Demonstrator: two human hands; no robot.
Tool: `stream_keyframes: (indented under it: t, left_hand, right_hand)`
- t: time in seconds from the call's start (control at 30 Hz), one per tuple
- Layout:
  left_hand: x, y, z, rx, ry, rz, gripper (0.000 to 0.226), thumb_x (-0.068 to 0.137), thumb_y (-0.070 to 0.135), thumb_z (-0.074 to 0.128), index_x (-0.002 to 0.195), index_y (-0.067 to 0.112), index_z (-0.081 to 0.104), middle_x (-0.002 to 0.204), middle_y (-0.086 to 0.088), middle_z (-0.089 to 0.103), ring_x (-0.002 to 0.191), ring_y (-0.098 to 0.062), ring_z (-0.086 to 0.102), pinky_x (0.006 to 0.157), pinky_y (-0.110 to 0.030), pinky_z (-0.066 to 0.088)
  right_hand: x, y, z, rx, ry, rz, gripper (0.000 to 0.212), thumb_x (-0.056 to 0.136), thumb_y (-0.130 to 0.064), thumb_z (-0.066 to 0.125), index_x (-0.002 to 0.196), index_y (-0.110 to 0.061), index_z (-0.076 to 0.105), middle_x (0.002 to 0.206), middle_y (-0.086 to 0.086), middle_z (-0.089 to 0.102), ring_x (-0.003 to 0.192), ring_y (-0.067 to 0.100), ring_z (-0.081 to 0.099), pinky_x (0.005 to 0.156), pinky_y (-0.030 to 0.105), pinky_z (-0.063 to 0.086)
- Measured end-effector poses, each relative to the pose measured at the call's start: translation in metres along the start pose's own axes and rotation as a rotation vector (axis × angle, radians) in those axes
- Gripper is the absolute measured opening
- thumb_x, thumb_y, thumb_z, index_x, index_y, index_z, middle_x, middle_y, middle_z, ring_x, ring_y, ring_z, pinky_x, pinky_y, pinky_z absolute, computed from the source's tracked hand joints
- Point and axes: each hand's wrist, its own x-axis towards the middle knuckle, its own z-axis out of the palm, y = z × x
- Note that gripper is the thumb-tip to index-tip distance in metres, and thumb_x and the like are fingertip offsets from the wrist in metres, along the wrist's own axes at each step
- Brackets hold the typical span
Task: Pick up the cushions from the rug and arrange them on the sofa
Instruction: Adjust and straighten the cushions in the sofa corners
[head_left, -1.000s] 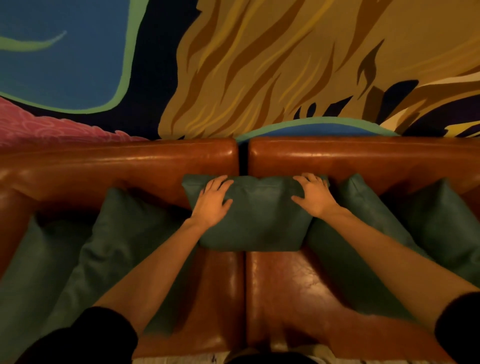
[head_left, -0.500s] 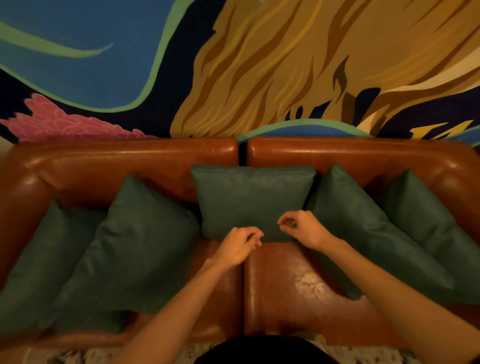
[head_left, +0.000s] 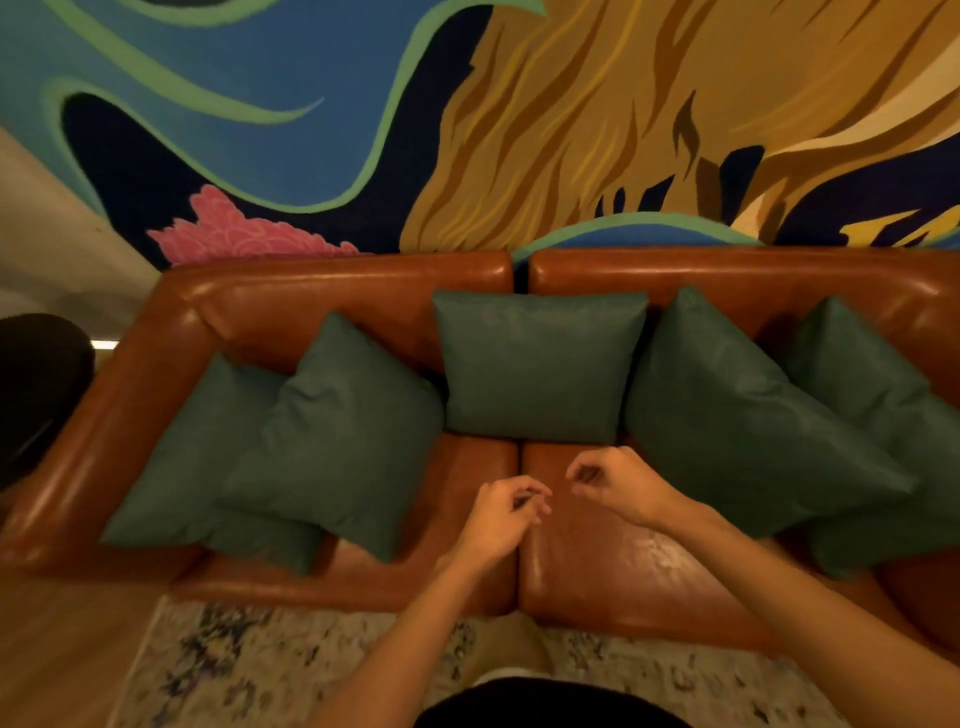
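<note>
status: five dark green cushions in view, all on the brown leather sofa (head_left: 337, 291), propped against the backrest. centre cushion (head_left: 537, 364) sits upright and square over the seam between the two seat pads, top edge near the top of the backrest. left inner cushion (head_left: 343, 436) stands on a corner, diamond-wise, overlapping the far left cushion (head_left: 197, 457), which leans into the sofa's left arm corner. right inner cushion (head_left: 737, 426) is also tilted on a corner, its edge just beside the centre cushion, and it overlaps the far right cushion (head_left: 872, 379), which is partly cut off by the frame edge. left hand (head_left: 506, 519) hovers above the front of the seat at the seam, fingers loosely curled, thumb close to the fingertips, nothing in it. right hand (head_left: 618, 486) hovers just beside it over the right seat pad, below the centre cushion's bottom edge, fingers loosely curled too, gripping nothing. neither hand touches a cushion. both forearms bare. pale patterned rug (head_left: 249, 670) lies in front of the sofa, on a wood floor (head_left: 67, 649). painted mural (head_left: 571, 130) in blue, green, pink and ochre fills the wall behind. dark rounded object (head_left: 36, 389) at the left edge, cannot tell what it is.
</note>
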Motion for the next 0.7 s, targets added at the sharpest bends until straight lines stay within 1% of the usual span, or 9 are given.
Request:
stream_keyframes:
  t: [0.03,0.13,0.2,0.3,0.33,0.43,0.57,0.63,0.7]
  left_hand:
    - [-0.011,-0.004,-0.001,-0.030,0.004,-0.025,0.022,0.091,-0.002,0.053,0.091,0.016,0.066,0.072,0.003,0.069,0.059,0.002,0.063,0.063,-0.014,0.050]
    - [-0.037,-0.012,-0.006,-0.166,0.060,-0.107,0.018,0.091,0.000,0.054,0.091,0.013,0.066,0.073,-0.001,0.071,0.055,-0.001,0.063,0.055,-0.016,0.046]
    - [-0.055,-0.013,-0.017,-0.209,0.128,-0.148,0.013,0.092,0.001,0.054,0.094,0.007,0.065,0.072,-0.003,0.069,0.050,0.001,0.061,0.049,-0.012,0.042]
    - [-0.075,-0.017,-0.040,-0.224,0.208,-0.159,0.013,0.093,0.001,0.053,0.097,0.002,0.065,0.069,-0.004,0.067,0.045,0.001,0.059,0.046,-0.009,0.041]
    - [-0.080,-0.020,-0.050,-0.228,0.233,-0.158,0.013,0.093,0.002,0.053,0.096,0.003,0.066,0.067,-0.004,0.067,0.045,0.000,0.058,0.046,-0.009,0.041]
    - [-0.095,-0.032,-0.083,-0.214,0.309,-0.171,0.016,0.094,0.005,0.054,0.088,0.013,0.067,0.065,-0.004,0.066,0.045,-0.003,0.057,0.046,-0.011,0.041]
    - [-0.108,-0.048,-0.123,-0.212,0.377,-0.167,0.018,0.094,0.006,0.054,0.086,0.015,0.067,0.061,-0.003,0.064,0.043,-0.007,0.054,0.048,-0.016,0.042]
    - [-0.110,-0.060,-0.145,-0.212,0.407,-0.165,0.017,0.094,0.008,0.054,0.087,0.014,0.067,0.057,-0.002,0.062,0.040,-0.013,0.050,0.045,-0.021,0.042]
    - [-0.108,-0.077,-0.178,-0.201,0.429,-0.169,0.016,0.095,0.009,0.053,0.089,0.014,0.068,0.055,-0.001,0.061,0.036,-0.014,0.046,0.041,-0.024,0.040]
  right_hand:
    - [-0.006,-0.005,0.007,0.007,-0.003,-0.006,0.012,0.079,-0.016,0.072,0.090,-0.019,0.074,0.084,-0.003,0.074,0.078,0.005,0.068,0.075,0.023,0.053]
    - [-0.016,-0.023,0.023,0.005,-0.019,-0.030,0.010,0.081,-0.015,0.071,0.091,-0.017,0.074,0.084,-0.006,0.073,0.078,0.004,0.066,0.069,0.006,0.043]
    - [-0.020,-0.039,0.032,0.019,-0.031,-0.055,0.009,0.083,-0.017,0.070,0.091,-0.018,0.074,0.083,-0.010,0.070,0.079,0.002,0.064,0.068,0.002,0.039]
    - [-0.017,-0.062,0.046,0.028,-0.056,-0.078,0.008,0.084,-0.020,0.069,0.091,-0.022,0.074,0.085,-0.010,0.072,0.080,0.000,0.064,0.071,0.008,0.041]
    - [-0.013,-0.070,0.050,0.028,-0.064,-0.088,0.008,0.084,-0.021,0.069,0.090,-0.022,0.074,0.084,-0.010,0.072,0.078,-0.002,0.063,0.071,0.009,0.041]
    - [0.005,-0.102,0.063,0.027,-0.086,-0.157,0.007,0.084,-0.017,0.068,0.086,-0.020,0.074,0.076,-0.016,0.067,0.071,-0.011,0.060,0.069,0.005,0.040]
    - [0.035,-0.140,0.080,0.043,-0.102,-0.195,0.007,0.083,-0.015,0.066,0.083,-0.017,0.073,0.073,-0.015,0.067,0.077,0.003,0.065,0.075,0.019,0.046]
    - [0.053,-0.157,0.090,0.037,-0.117,-0.215,0.007,0.083,-0.015,0.066,0.082,-0.016,0.073,0.077,-0.011,0.070,0.078,0.005,0.066,0.076,0.022,0.046]
    - [0.081,-0.176,0.105,0.022,-0.130,-0.224,0.007,0.082,-0.015,0.067,0.082,-0.017,0.073,0.080,-0.007,0.072,0.079,0.006,0.066,0.077,0.022,0.047]
